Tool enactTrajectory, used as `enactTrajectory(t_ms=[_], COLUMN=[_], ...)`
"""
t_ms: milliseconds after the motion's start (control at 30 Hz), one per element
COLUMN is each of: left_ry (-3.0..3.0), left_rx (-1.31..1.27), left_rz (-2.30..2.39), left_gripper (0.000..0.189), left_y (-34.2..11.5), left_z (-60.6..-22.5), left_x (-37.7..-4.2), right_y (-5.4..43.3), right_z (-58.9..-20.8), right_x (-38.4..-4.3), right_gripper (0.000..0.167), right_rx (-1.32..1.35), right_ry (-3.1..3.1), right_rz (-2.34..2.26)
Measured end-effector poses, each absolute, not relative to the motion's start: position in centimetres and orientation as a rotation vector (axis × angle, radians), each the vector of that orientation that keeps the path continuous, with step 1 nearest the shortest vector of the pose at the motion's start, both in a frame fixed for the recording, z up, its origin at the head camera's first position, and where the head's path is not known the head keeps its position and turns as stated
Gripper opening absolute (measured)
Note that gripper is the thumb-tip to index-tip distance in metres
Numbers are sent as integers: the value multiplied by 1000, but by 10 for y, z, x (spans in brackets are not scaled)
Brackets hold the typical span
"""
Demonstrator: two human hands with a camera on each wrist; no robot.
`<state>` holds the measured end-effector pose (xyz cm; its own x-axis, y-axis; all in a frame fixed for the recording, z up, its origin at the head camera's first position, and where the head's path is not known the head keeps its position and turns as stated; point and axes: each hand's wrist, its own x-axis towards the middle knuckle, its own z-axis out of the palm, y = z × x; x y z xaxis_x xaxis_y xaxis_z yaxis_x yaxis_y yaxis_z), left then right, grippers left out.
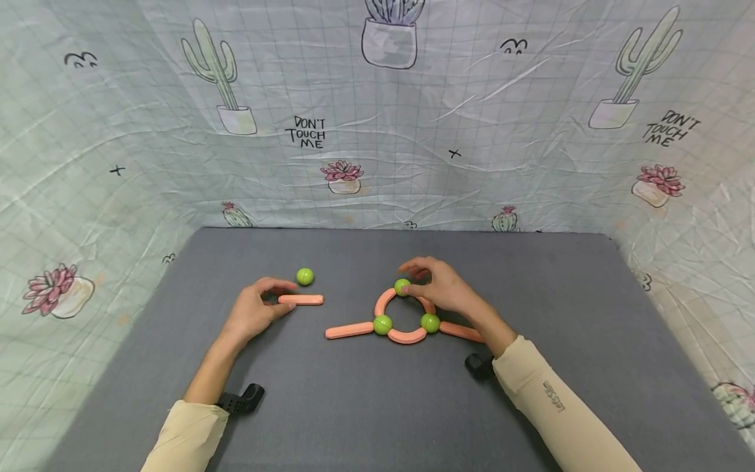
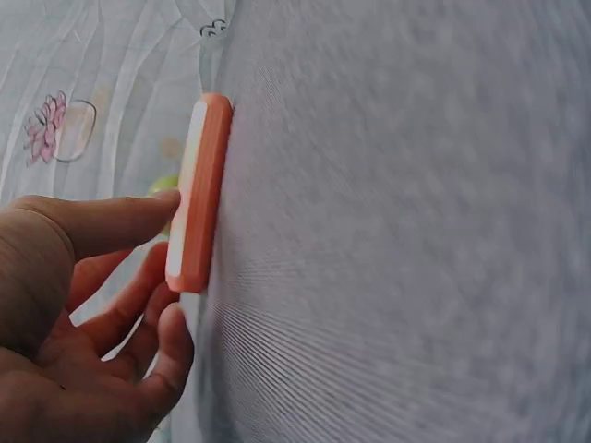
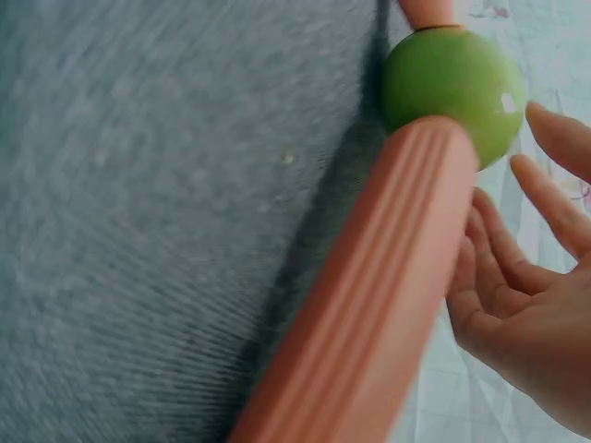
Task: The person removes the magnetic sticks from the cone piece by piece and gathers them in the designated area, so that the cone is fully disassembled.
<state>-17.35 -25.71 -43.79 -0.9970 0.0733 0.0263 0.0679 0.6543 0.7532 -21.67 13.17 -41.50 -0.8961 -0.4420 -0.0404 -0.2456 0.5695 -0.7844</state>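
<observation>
Backdrop: a printed cloth (image 1: 283, 59) rises behind the grey table (image 1: 366, 406) and spreads out at both sides. Both forearms, in cream sleeves (image 1: 557, 400), enter from the near edge.

Ring (image 1: 407, 337): it lies flat, made of curved orange pieces joined by three green balls; one straight arm (image 1: 349, 330) projects left and another projects right (its outer end is hidden by the right wrist).

Left hand (image 1: 250, 314): it reaches forward and rightward, holding the loose stick (image 1: 308, 299) near its left end, thumb on the near side, other fingers bent beyond it.

Right hand (image 1: 448, 288): it extends forward and leftward over the ring, thumb against the top ball (image 1: 402, 286), index finger arched past it. Whether the fingers close on that ball cannot be told.

Governing relation, as judged: the loose stick lies left of the ring, apart from it, long axis running left to right, free end facing the ring. The left hand is nearer to it.

Smallest item: a spare ball (image 1: 305, 276) sits just beyond the stick.
</observation>
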Motion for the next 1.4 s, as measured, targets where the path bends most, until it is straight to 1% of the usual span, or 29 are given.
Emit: enactTrajectory(t_ms=[233,433,633,800,1067,1400], left_ry=[2889,2827,2783,2736,2713,2655], left_rx=[137,218,371,468,516,614], left_rz=[1357,1448,1431,1368,1305,1282], left_gripper=[35,31,26,28,29,29], left_y=[-240,-220,-208,-200,-193,-189], left_z=[-425,-419,-425,-430,-437,-445], left_x=[-168,-159,-155,-154,-152,-150], right_y=[129,127,123,119,113,106], right_z=[-408,-412,-415,-414,-417,-420], right_x=[-206,-199,-193,-187,-182,-179], right_gripper=[33,32,29,30,30,24], right_rx=[-613,-656,-698,-693,-766,-858], right_ry=[2558,2484,2408,2339,2326,2337], right_rz=[-1301,-1342,-1364,-1362,-1278,-1239])
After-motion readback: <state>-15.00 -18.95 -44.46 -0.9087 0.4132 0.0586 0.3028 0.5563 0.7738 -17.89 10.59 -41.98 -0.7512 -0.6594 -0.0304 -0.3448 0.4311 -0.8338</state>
